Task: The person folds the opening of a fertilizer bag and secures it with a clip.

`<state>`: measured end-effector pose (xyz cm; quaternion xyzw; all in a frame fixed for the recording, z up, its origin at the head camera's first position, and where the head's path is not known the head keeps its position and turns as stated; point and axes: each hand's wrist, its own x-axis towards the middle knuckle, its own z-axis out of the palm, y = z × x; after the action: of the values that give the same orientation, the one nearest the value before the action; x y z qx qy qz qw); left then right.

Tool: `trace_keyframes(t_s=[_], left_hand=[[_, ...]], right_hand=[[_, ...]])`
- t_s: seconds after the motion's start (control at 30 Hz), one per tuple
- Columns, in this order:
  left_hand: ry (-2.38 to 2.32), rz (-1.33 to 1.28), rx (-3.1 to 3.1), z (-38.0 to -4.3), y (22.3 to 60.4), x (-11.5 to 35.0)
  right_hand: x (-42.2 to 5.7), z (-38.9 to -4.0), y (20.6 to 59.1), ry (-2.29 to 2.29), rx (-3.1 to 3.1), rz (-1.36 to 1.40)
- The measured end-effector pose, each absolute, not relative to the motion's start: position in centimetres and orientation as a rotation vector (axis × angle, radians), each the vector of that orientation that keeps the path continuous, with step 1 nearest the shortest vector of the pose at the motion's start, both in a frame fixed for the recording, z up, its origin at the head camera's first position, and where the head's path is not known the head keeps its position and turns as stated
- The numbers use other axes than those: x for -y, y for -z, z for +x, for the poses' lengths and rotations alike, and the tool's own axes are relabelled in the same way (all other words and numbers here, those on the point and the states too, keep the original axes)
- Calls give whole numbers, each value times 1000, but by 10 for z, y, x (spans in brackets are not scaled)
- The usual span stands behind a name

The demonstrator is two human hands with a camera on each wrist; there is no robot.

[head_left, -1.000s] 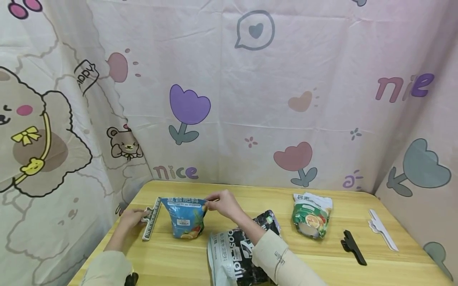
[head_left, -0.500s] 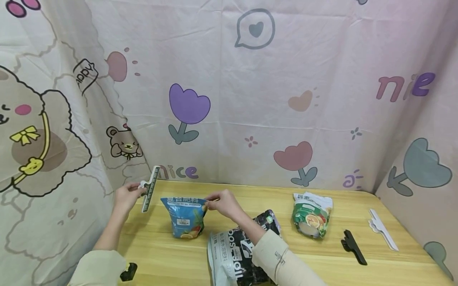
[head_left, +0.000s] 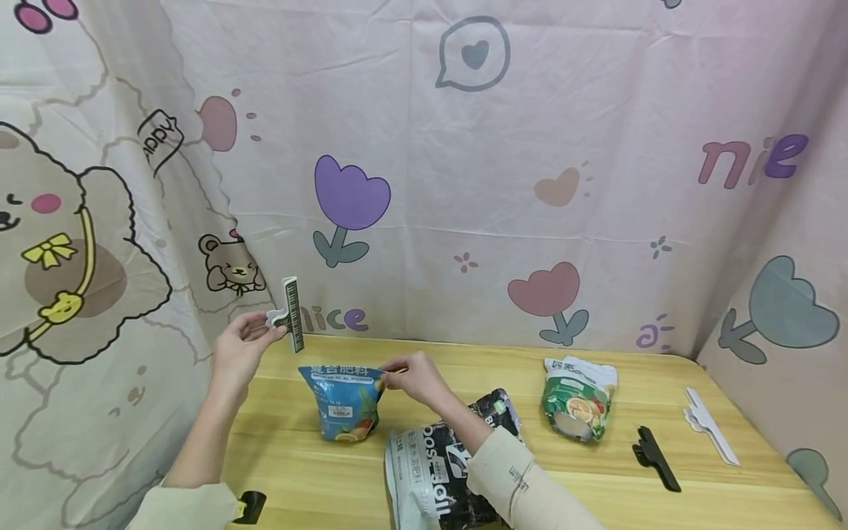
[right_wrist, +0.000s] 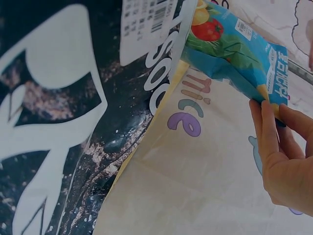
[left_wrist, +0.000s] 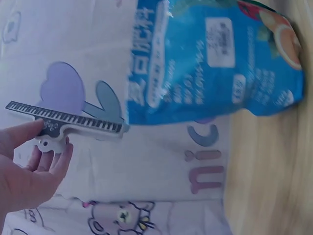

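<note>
My left hand [head_left: 241, 355] pinches a wide clip [head_left: 292, 315] by its handle, raised above the table's back left. In the left wrist view the clip [left_wrist: 63, 118] shows a piano-key pattern along its bar and a white handle between thumb and fingers. A blue fertilizer bag [head_left: 344, 405] with fruit printed on it stands upright on the table, below and right of the clip. My right hand [head_left: 417, 379] pinches the top right corner of this bag, as the right wrist view also shows, with the fingers [right_wrist: 268, 128] at the corner.
A black and white soil bag [head_left: 433, 471] lies under my right forearm. At the right are a green and white bag [head_left: 578, 400], a black clip [head_left: 656, 460] and a white clip [head_left: 710, 427]. A black object [head_left: 251, 507] lies by my left sleeve.
My left hand has lifted the piano-key clip off the table, up and slightly right, and the clip has turned closer to vertical. The right hand and blue bag stay in place.
</note>
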<state>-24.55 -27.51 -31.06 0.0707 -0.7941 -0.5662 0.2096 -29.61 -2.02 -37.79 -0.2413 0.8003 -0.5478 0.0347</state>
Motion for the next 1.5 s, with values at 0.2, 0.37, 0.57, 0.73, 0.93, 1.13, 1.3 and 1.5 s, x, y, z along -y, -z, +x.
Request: trace_keyframes(t_s=[0.2, 0.37, 0.57, 0.73, 0.93, 1.13, 1.3, 1.5], left_hand=[[1492, -81, 2199, -240, 308, 262], [1438, -201, 2207, -236, 308, 256], [1391, -244, 2234, -235, 309, 253], [1366, -260, 2262, -236, 311, 253], [1307, -270, 2304, -236, 313, 253], [1282, -317, 2343, -235, 312, 252], [1242, -307, 2368, -234, 312, 251], [1200, -249, 2367, -235, 314, 252]], right_hand=[[19, -297, 378, 1652, -2494, -743], [19, -297, 379, 1642, -2503, -736], [19, -297, 380, 1652, -2496, -729], [18, -297, 380, 1656, -2497, -734], [19, -296, 380, 1645, -2507, -716], [20, -296, 380, 1643, -2510, -705], [20, -295, 379, 1632, -2525, -697], [21, -295, 379, 1650, -2518, -708]])
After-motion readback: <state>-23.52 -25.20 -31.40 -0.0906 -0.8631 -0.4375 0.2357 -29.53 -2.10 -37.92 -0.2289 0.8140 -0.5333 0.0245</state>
